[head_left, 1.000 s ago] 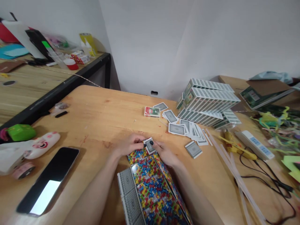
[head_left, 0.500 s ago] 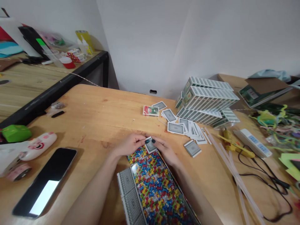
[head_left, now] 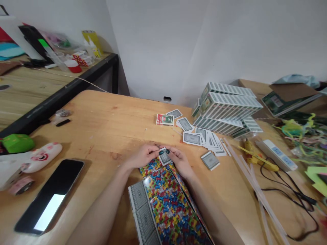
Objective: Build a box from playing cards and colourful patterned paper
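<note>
A grey-backed playing card (head_left: pixel 165 159) lies at the far end of a long multicoloured patterned piece (head_left: pixel 170 197). My left hand (head_left: pixel 145 156) pinches the card's upper left edge between thumb and fingers. From the other side my right hand (head_left: pixel 180 161) grips its upper right edge, thumb on the card's face. Both thumbs have dark nail polish. More grey-backed cards (head_left: pixel 144 207) line the left side of the patterned piece, which runs toward me between my forearms. The fingers behind the card are partly hidden.
Loose playing cards (head_left: pixel 211 143) spread ahead to the right, near a small card stack (head_left: pixel 209 160) and a card box (head_left: pixel 165 119). Stacked card packs (head_left: pixel 227 105) stand by the wall. A glue gun (head_left: pixel 258 158), power strip (head_left: pixel 276 154) and glue sticks (head_left: pixel 252 182) lie right; a phone (head_left: pixel 51 195) lies left.
My right thumb has shifted slightly up along the card's edge. Both hands stay at the card, and the view has moved a little.
</note>
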A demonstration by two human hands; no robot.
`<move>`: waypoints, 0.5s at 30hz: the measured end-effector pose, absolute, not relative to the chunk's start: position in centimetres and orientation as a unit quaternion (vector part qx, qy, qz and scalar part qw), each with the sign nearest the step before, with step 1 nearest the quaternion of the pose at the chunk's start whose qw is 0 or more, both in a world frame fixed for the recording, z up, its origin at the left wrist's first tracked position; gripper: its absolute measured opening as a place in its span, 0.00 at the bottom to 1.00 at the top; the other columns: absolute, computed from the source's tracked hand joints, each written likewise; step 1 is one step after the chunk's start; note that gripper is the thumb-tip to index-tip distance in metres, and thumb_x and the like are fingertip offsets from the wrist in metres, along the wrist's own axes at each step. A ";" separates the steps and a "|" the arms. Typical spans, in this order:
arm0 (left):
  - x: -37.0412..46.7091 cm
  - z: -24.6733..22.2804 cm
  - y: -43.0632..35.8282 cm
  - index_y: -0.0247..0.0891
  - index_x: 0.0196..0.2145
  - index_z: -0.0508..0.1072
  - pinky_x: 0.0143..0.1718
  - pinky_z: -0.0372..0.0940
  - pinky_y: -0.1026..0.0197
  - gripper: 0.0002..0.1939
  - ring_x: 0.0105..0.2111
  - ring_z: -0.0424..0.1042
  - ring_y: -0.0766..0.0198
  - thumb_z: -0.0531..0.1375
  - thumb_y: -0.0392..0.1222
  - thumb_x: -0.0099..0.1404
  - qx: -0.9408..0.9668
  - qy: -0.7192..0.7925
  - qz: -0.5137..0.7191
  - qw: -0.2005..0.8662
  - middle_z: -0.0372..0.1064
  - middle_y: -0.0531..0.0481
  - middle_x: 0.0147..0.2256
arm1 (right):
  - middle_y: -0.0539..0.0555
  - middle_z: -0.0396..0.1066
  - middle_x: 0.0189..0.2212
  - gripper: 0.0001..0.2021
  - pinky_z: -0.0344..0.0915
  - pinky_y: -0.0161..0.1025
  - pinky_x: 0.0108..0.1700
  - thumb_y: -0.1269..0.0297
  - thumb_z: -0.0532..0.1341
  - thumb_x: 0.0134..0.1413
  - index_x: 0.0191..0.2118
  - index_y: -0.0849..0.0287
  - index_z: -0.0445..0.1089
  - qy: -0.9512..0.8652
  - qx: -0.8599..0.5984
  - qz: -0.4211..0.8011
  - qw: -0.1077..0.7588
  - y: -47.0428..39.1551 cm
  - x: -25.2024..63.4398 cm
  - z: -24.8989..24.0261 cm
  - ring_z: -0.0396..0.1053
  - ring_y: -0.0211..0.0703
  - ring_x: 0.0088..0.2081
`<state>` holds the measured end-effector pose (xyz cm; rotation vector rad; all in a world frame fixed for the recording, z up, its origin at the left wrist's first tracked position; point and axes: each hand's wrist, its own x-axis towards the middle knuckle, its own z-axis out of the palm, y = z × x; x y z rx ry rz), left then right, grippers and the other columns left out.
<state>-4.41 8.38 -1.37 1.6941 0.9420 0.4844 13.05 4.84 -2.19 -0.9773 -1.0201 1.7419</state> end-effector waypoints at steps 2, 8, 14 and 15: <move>-4.4 -1.5 8.4 0.33 0.24 0.67 0.26 0.54 0.67 0.17 0.23 0.54 0.69 0.51 0.49 0.62 0.716 0.394 0.206 0.538 0.55 0.56 0.22 | 0.48 0.73 0.31 0.14 0.60 0.35 0.34 0.54 0.62 0.48 0.41 0.53 0.73 -0.410 -0.394 0.698 0.435 4.9 13.1 -2.4 0.66 0.38 0.29; -4.3 -1.6 8.6 0.33 0.24 0.67 0.25 0.53 0.67 0.18 0.23 0.54 0.70 0.50 0.49 0.63 0.729 0.385 0.200 0.528 0.55 0.56 0.21 | 0.48 0.72 0.27 0.16 0.58 0.34 0.29 0.52 0.63 0.45 0.39 0.55 0.73 -0.393 -0.422 0.688 0.440 4.9 12.9 -2.7 0.64 0.37 0.25; -4.2 -1.8 8.7 0.33 0.23 0.66 0.24 0.52 0.68 0.19 0.22 0.53 0.70 0.50 0.50 0.63 0.734 0.379 0.201 0.527 0.52 0.57 0.21 | 0.48 0.72 0.25 0.16 0.58 0.34 0.30 0.51 0.64 0.44 0.36 0.56 0.73 -0.381 -0.424 0.692 0.443 5.0 12.8 -2.6 0.64 0.37 0.25; -4.2 -1.9 8.7 0.33 0.23 0.66 0.24 0.52 0.68 0.19 0.22 0.52 0.70 0.50 0.51 0.63 0.734 0.377 0.201 0.527 0.52 0.57 0.21 | 0.48 0.71 0.25 0.16 0.57 0.33 0.29 0.51 0.64 0.43 0.36 0.56 0.73 -0.379 -0.424 0.693 0.443 5.1 12.8 -2.6 0.63 0.36 0.25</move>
